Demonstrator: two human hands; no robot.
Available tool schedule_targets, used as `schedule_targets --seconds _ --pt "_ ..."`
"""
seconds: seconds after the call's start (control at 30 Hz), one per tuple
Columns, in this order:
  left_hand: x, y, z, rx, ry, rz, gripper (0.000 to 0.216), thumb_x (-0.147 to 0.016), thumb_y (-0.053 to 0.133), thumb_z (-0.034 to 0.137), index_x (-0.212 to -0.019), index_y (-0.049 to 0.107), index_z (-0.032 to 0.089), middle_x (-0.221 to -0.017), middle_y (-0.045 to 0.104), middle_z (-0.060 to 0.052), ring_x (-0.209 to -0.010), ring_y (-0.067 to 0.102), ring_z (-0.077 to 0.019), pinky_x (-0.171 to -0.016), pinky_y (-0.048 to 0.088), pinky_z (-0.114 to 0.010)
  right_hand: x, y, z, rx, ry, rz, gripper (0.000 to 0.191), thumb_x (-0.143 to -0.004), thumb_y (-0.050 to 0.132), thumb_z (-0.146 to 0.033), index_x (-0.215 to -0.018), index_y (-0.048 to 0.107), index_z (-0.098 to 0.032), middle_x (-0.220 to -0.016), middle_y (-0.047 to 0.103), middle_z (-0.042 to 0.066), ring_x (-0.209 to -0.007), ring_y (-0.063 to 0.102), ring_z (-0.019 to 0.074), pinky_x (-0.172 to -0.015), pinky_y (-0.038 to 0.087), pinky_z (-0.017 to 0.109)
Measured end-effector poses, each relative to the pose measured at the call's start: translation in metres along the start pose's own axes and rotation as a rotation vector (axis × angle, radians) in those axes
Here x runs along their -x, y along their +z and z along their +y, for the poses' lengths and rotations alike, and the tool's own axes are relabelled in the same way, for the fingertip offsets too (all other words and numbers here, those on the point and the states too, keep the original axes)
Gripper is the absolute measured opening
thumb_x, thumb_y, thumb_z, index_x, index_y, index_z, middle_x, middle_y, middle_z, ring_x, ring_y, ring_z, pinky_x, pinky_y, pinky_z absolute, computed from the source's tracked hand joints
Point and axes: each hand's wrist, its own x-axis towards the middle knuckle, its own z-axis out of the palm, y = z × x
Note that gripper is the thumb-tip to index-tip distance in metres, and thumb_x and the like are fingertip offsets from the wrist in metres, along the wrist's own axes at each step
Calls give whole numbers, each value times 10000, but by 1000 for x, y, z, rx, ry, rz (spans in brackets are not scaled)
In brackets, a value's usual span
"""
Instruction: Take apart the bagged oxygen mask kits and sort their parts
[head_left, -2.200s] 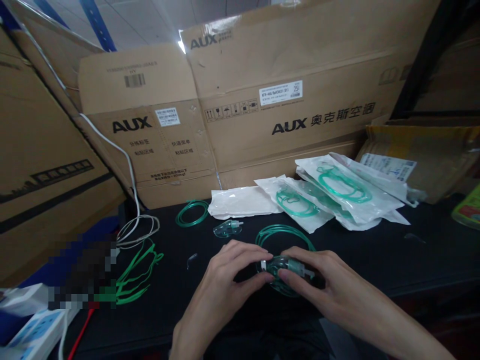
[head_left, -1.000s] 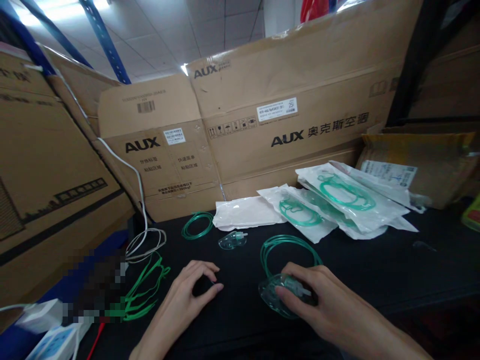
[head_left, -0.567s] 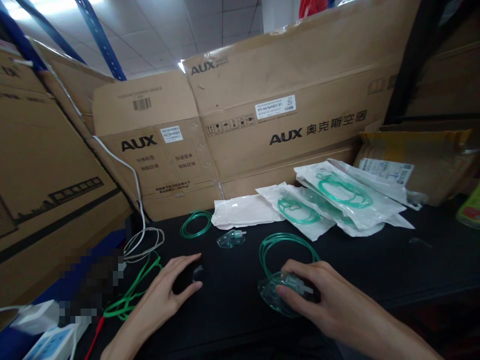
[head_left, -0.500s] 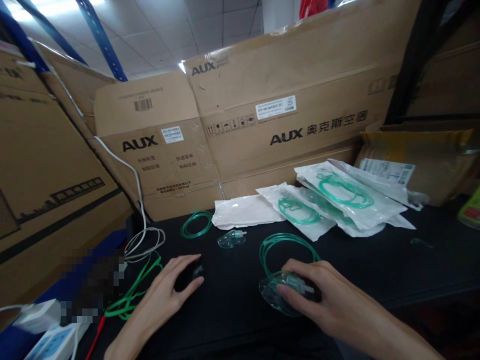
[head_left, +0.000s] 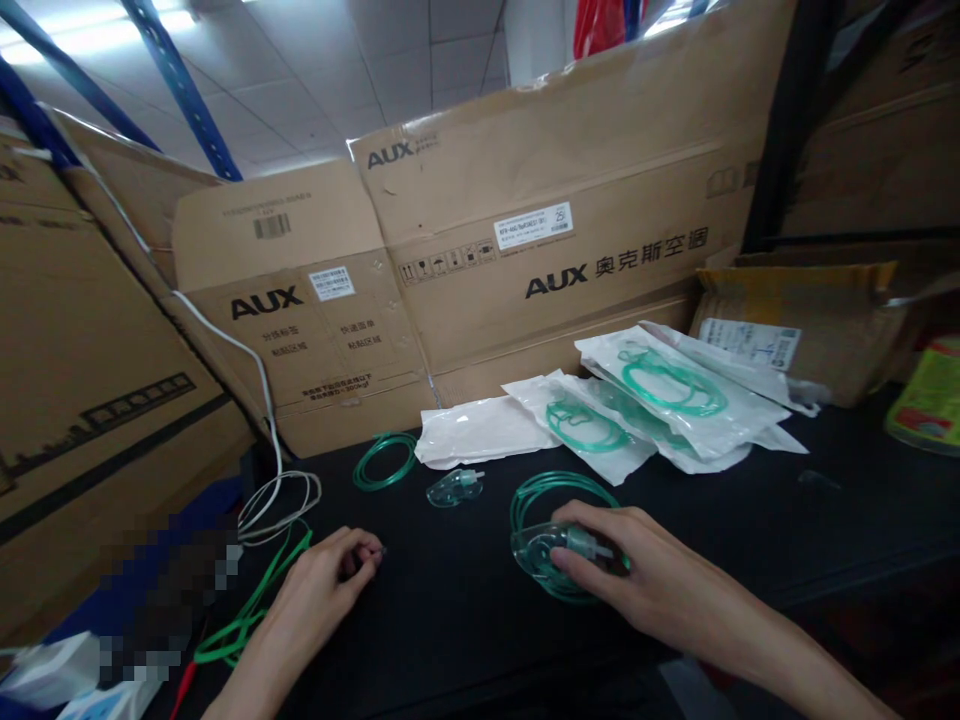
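Note:
My right hand (head_left: 637,580) rests on a clear oxygen mask (head_left: 541,552) with a white connector, its fingers curled round it on the black table (head_left: 750,520). A coil of green tubing (head_left: 555,490) lies under and behind the mask. My left hand (head_left: 326,585) is at the left, fingers curled in a pinch on a small clear piece (head_left: 379,550) that is too small to name. A second clear mask (head_left: 454,487) lies loose farther back, and a small green tubing coil (head_left: 384,460) lies to its left.
Sealed white pouches with green tubing (head_left: 660,395) lie stacked at the back right, a flat white pouch (head_left: 480,430) beside them. AUX cardboard boxes (head_left: 525,230) wall the back and left. A white cable (head_left: 274,490) and green straps (head_left: 251,610) lie at the left.
My left hand left the mask, slid left across the table and closed its fingers on the small clear piece. My right hand stays on the mask. The camera view drifted slightly.

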Motion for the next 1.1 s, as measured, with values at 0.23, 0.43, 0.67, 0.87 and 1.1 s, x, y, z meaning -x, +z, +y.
schedule_targets --seconds 0.23,0.43,0.67,0.87,1.1 --pt "-7 -15 41 119 -78 97 468 -894 526 618 -982 755 219 -886 753 -44 -782 686 -243 -729 482 -315 -18 2 6 -131 -115 -7 305 -933 626 -376 -1206 690 -254 -1132 724 32 -822 634 170 -743 489 270" --pt "-46 -18 68 207 3 137 428 -903 531 580 -961 772 232 -951 772 -46 -871 688 -263 -802 457 -315 -76 -8 0 -152 -216 -26 375 -908 655 -352 -1252 704 -210 -1176 726 71 -840 628 189 -782 498 316" --pt "-81 6 58 327 -96 -22 510 -835 543 684 -794 732 212 -726 760 -52 -712 690 -255 -709 467 -313 -142 2 1 -168 -176 -111 412 -841 734 -343 -1207 743 -152 -981 760 76 -720 647 179 -684 511 302" --pt "-90 29 42 528 -116 -151 605 -789 587 731 -917 710 153 -769 768 -74 -618 639 -190 -621 485 -283 -150 26 19 -206 -169 -125 390 -822 734 -283 -1192 754 -161 -981 769 57 -808 653 202 -766 495 312" --pt "-93 39 31 728 -145 -176 577 -716 723 679 -928 714 142 -743 729 -35 -581 566 -129 -598 447 -249 -148 40 24 -253 -183 -161 410 -824 724 -303 -1205 758 -157 -1058 781 73 -906 667 243 -822 494 336"
